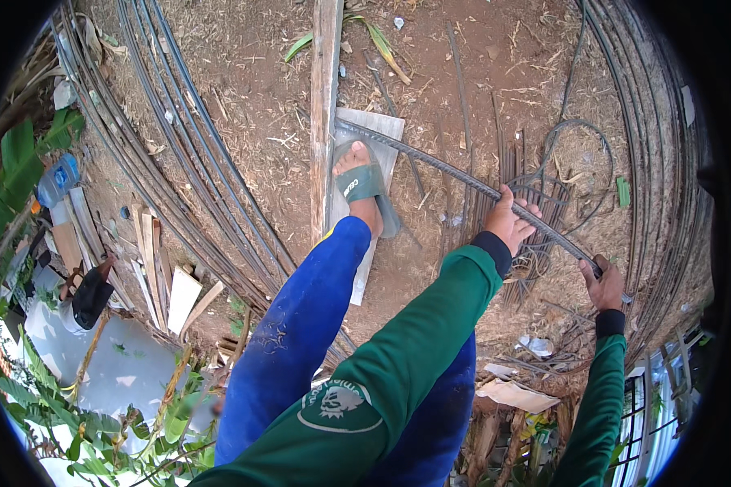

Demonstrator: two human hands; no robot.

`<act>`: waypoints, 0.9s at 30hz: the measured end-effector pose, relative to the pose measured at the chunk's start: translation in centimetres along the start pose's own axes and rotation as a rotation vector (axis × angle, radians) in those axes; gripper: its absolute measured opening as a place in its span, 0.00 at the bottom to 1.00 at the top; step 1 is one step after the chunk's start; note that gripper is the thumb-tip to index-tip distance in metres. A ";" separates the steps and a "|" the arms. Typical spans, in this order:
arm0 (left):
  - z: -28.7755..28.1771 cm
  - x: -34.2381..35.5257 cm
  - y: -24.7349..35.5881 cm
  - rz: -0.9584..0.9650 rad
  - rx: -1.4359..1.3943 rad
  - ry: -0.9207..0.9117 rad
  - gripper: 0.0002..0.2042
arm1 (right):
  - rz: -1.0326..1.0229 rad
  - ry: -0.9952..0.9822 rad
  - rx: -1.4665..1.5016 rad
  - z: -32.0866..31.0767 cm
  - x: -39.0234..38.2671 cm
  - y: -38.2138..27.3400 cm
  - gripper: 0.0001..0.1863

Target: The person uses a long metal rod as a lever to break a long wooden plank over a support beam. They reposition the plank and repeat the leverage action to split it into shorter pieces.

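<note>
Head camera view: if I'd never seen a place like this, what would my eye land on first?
Probably the dark ribbed rod, slanting from upper middle down to the right, with the left hand partway along it and the right hand near its lower end. Next, perhaps, the bright blue trouser leg at lower middle, leading up to a sandalled foot on a pale board.

Reddish dirt ground [252, 81] in daylight

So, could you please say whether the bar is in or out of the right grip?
In: the right grip is closed on the metal bar near one end.
</note>
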State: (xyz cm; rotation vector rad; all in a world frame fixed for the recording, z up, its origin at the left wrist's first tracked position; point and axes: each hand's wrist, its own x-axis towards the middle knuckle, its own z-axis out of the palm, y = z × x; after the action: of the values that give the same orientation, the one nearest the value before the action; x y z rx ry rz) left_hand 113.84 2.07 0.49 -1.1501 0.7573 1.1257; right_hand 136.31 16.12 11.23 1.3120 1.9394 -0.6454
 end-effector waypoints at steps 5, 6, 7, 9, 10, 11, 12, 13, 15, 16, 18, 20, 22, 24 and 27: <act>-0.3 -4.2 -0.3 0.038 0.142 0.040 0.27 | 0.055 0.002 -0.006 -2.5 -5.7 -3.4 0.33; -0.6 -6.0 -0.1 0.034 0.188 0.059 0.27 | 0.082 0.012 -0.004 -3.2 -8.0 -5.2 0.33; -0.9 -8.2 0.0 0.064 0.207 0.057 0.27 | 0.084 0.000 0.027 -4.6 -10.6 -7.2 0.33; -1.1 -12.5 0.5 0.134 0.212 0.097 0.27 | 0.189 -0.042 0.101 -7.1 -15.6 -12.0 0.32; -1.3 -14.7 1.2 0.115 0.236 0.140 0.27 | 0.208 -0.080 0.028 -8.5 -17.9 -14.7 0.31; -1.5 -16.7 1.8 0.141 0.209 0.113 0.27 | 0.198 -0.144 0.014 -10.1 -19.8 -17.2 0.29; -1.4 -18.5 2.4 0.178 0.204 0.154 0.27 | 0.193 -0.159 0.098 -11.6 -21.6 -19.9 0.27; -1.3 -20.2 3.0 0.192 0.173 0.162 0.26 | 0.129 -0.138 0.073 -13.0 -22.8 -22.5 0.26; -0.7 -22.6 4.5 0.225 0.110 0.188 0.24 | 0.138 -0.188 0.064 -16.2 -24.6 -27.5 0.17; -0.3 -23.6 5.2 0.241 0.076 0.204 0.23 | 0.172 -0.209 0.073 -17.9 -25.1 -29.7 0.17; 0.5 -25.3 6.9 0.244 0.025 0.176 0.22 | -0.016 -0.017 -0.096 -21.2 -25.3 -34.1 0.18; 1.3 -27.0 9.0 0.218 0.000 0.103 0.21 | -0.033 -0.004 -0.171 -24.4 -25.1 -38.4 0.18; 2.6 -28.1 11.1 0.203 -0.096 0.069 0.19 | -0.044 0.032 -0.300 -26.9 -24.9 -43.0 0.18; 3.7 -28.8 13.7 0.181 -0.221 0.019 0.20 | -0.114 0.023 -0.458 -29.1 -24.0 -47.0 0.20; 4.4 -30.0 16.8 0.191 -0.306 -0.053 0.17 | -0.246 0.057 -0.689 -31.0 -23.5 -52.1 0.21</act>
State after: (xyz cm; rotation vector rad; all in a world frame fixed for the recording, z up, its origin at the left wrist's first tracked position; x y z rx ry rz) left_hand 88.62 -2.09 23.83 -1.3163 0.6793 1.4639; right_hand 85.10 5.97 50.07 0.6736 2.1138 -0.0206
